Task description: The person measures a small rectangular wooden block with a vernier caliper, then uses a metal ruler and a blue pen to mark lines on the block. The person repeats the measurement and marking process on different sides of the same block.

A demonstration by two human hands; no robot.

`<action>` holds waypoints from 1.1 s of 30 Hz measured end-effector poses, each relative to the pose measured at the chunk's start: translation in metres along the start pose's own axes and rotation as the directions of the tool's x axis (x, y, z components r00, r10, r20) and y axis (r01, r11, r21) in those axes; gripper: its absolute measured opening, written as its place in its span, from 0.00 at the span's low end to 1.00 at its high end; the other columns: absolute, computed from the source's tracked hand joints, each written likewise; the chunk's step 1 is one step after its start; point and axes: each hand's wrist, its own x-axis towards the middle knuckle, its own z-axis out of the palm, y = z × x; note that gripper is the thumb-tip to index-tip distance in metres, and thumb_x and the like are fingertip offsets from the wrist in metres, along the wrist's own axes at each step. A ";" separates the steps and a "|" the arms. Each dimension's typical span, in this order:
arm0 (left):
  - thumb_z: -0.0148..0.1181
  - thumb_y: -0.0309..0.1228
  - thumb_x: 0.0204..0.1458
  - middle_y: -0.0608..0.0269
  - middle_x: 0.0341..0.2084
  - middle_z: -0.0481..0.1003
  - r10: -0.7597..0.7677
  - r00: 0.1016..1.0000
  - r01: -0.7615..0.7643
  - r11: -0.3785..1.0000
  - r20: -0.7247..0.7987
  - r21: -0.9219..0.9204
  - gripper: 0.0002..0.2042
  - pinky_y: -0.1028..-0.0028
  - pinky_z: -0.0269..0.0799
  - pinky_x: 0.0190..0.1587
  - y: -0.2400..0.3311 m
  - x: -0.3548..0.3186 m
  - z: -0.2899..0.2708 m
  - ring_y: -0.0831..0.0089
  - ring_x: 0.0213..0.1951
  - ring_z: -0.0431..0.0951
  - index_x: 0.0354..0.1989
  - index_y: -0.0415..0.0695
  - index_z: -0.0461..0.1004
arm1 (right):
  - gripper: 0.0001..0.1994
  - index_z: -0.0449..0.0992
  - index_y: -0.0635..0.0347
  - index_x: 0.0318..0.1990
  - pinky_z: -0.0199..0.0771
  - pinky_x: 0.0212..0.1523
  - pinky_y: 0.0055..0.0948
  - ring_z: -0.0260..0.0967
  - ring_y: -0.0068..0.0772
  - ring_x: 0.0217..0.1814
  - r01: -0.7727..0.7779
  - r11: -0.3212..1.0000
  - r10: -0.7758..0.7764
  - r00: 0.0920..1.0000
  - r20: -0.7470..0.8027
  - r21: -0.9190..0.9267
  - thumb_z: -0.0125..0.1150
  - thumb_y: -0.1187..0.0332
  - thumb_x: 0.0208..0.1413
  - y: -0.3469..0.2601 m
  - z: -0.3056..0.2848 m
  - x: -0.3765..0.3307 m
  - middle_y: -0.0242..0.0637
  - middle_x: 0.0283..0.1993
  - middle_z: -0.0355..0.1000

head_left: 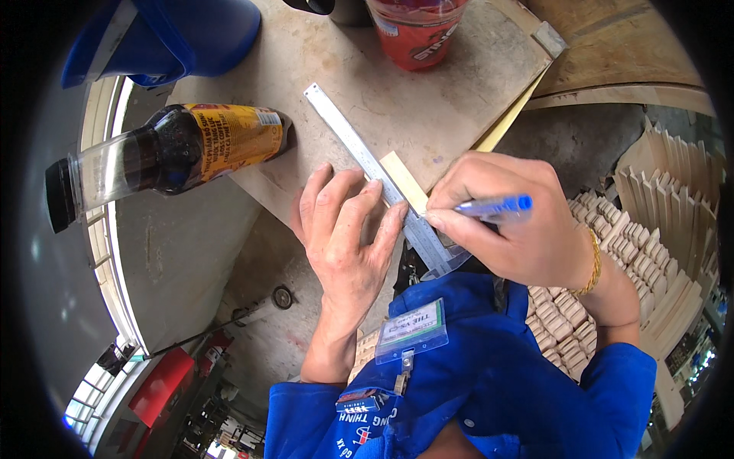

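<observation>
A steel caliper lies slantwise across the worn tabletop, its jaw end close to my body. Spread along its left side, my left hand presses it down with the index fingertip and thumb. Against the caliper's right edge sits a small pale wood strip. My right hand is closed around a blue pen in a writing grip. Its fingertips rest at the strip's near end; the pen's tip is hidden or too small to make out.
A dark bottle with a yellow label stands left of my left hand. At the back are a blue container and a red plastic cup. Stacks of cut wood pieces fill the right side, below table height.
</observation>
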 end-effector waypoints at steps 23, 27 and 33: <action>0.75 0.33 0.40 0.60 0.43 0.78 0.007 1.000 -0.007 1.000 -0.003 0.002 0.15 0.53 0.59 0.61 0.001 0.001 0.001 0.51 0.56 0.72 0.37 0.44 0.81 | 0.08 0.77 0.67 0.34 0.70 0.25 0.24 0.72 0.20 0.26 0.109 0.980 -0.082 0.983 -0.162 0.167 0.63 0.69 0.60 0.021 0.010 0.046 0.36 0.30 0.76; 0.75 0.34 0.41 0.62 0.43 0.78 0.003 1.000 -0.004 1.000 -0.022 -0.009 0.15 0.54 0.56 0.63 0.000 -0.001 0.002 0.53 0.57 0.72 0.38 0.45 0.81 | 0.06 0.78 0.66 0.36 0.72 0.30 0.27 0.72 0.28 0.29 0.174 0.957 -0.077 0.923 -0.377 0.231 0.62 0.71 0.60 0.017 -0.003 0.005 0.40 0.33 0.75; 0.74 0.35 0.44 0.64 0.44 0.78 0.003 0.999 -0.003 1.000 -0.039 -0.005 0.14 0.54 0.50 0.65 0.000 0.000 0.002 0.56 0.59 0.71 0.38 0.47 0.81 | 0.13 0.79 0.67 0.40 0.75 0.36 0.31 0.76 0.38 0.32 -0.131 0.991 0.133 0.976 -0.173 0.022 0.70 0.67 0.53 0.020 0.016 -0.055 0.44 0.34 0.76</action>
